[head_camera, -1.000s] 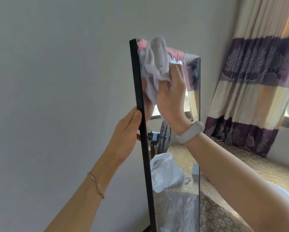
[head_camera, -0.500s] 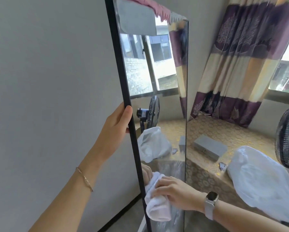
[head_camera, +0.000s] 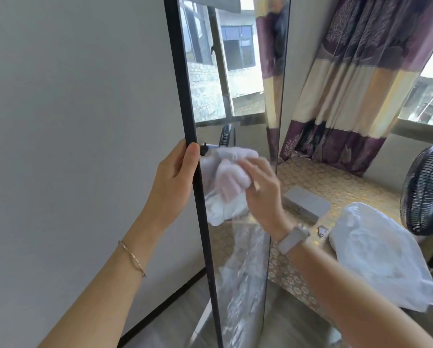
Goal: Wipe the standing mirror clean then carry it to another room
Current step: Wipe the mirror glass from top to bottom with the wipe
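Your right hand (head_camera: 261,194) reaches in from five o'clock, wrist bent up, fingers curled loosely around a bunched white cloth (head_camera: 231,177) that presses on the glass; motion blur hides the exact grip. Your left hand (head_camera: 174,182) comes up from seven o'clock, thumb wrapped over the mirror's (head_camera: 235,96) black left frame edge, fingers hidden behind it. The tall mirror stands upright at centre, running toward twelve o'clock, just beside a grey wall (head_camera: 72,121).

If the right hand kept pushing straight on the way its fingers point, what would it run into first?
The white cloth it presses with, and right behind that the mirror glass. The right hand is blurred, so its exact heading is uncertain; it may slide toward the left hand on the frame.
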The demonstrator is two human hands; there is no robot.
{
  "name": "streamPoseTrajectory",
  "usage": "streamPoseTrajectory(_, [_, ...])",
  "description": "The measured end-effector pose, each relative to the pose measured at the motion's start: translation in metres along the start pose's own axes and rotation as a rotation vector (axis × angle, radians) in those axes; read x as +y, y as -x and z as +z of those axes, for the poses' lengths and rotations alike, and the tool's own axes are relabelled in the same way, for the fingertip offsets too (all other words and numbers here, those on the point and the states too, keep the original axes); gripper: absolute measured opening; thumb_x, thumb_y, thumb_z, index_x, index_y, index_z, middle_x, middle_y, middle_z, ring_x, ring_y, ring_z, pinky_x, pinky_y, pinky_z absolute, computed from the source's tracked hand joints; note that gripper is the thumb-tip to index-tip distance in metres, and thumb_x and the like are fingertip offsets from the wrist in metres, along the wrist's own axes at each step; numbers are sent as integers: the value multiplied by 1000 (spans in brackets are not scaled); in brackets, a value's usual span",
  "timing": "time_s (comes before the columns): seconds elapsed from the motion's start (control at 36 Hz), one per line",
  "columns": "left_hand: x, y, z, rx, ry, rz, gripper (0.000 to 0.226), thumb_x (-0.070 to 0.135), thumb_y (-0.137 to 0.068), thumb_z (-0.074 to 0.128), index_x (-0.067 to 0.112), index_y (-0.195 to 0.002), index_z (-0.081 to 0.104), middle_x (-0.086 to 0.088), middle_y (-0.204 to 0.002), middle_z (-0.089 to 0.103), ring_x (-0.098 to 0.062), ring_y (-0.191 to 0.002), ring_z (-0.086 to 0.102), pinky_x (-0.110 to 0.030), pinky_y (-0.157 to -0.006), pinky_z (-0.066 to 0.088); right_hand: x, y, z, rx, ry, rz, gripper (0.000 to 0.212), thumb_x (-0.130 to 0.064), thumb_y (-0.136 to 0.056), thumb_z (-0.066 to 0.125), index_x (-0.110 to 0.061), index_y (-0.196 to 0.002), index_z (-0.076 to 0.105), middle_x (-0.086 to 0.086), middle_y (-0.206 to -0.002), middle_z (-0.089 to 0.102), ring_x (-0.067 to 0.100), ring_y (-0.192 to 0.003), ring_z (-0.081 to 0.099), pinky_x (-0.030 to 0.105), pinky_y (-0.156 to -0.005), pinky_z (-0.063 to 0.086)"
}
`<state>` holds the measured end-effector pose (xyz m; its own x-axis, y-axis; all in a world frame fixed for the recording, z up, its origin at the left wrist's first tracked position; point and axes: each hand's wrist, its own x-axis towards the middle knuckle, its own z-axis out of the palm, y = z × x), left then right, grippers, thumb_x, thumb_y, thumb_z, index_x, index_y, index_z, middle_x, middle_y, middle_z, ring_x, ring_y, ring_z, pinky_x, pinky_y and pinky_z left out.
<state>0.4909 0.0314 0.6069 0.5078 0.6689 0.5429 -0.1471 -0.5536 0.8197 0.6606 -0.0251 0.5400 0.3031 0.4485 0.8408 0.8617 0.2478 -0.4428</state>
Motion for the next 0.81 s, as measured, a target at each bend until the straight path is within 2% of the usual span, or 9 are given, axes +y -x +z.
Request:
streamPoseTrajectory(0.06, [-3,0,1,26,7,2,36,31,-98,33,29,-63,39,13,-57,43,-4,-56,39,-23,-65,41,12,32,6,-72,-73,40,39,-2,-81,59,-14,-118,56,7,-112,55,19,-103,54,32,-82,53])
streamPoseTrajectory(0.17, [-10,0,1,55,10,16,35,31,-98,30,26,-64,33,16,-54,39,-2,-53,33,-15,-59,35,41,112,10,-267,-96,169,31,-35,-88,53,-30,-119,54,2,-120,52,17,-108,54,29,-88,52])
streamPoseTrajectory(0.28, [-12,2,3,99,19,36,36,26,-99,29,29,-64,33,22,-50,42,2,-51,38,-9,-57,35,66,177,6,-527,-30,393,33,-26,-78,61,-25,-111,63,-4,-109,56,1,-100,54,20,-86,49])
streamPoseTrajectory(0.39, [-12,5,6,166,-20,86,36,20,-100,29,27,-64,32,24,-49,42,4,-50,38,-5,-54,33,84,188,-14,-666,105,491,23,-12,-78,63,-18,-99,69,-2,-92,59,17,-86,60,22,-77,48])
streamPoseTrajectory(0.47, [-12,5,8,194,-30,109,37,18,-100,29,27,-64,31,24,-48,42,5,-49,37,-4,-54,32,87,147,-29,-541,165,429,26,0,-79,60,-10,-102,69,-1,-97,58,22,-88,62,28,-79,51])
streamPoseTrajectory(0.58, [-12,5,11,214,-30,115,38,18,-100,29,28,-64,30,24,-49,43,5,-50,37,-5,-55,32,70,57,-40,-161,224,226,34,18,-77,53,-1,-101,67,14,-100,63,27,-93,57,36,-82,50])
streamPoseTrajectory(0.64, [-11,5,12,221,-31,121,38,18,-100,29,28,-64,30,24,-49,42,5,-51,38,-4,-56,33,66,20,-36,2,205,153,30,13,-77,56,0,-102,66,16,-100,64,31,-94,56,37,-81,46])
streamPoseTrajectory(0.69, [-10,5,13,230,-23,124,38,16,-100,30,28,-64,31,25,-48,42,5,-50,39,-3,-55,32,63,4,-24,51,136,139,29,9,-79,57,0,-105,66,10,-103,61,24,-99,54,33,-87,45])
streamPoseTrajectory(0.81, [-11,6,15,247,-13,133,38,14,-100,30,27,-64,31,23,-47,42,4,-48,37,-5,-53,32,64,42,4,-42,70,177,29,3,-82,53,0,-109,63,8,-111,57,3,-104,47,6,-93,40])
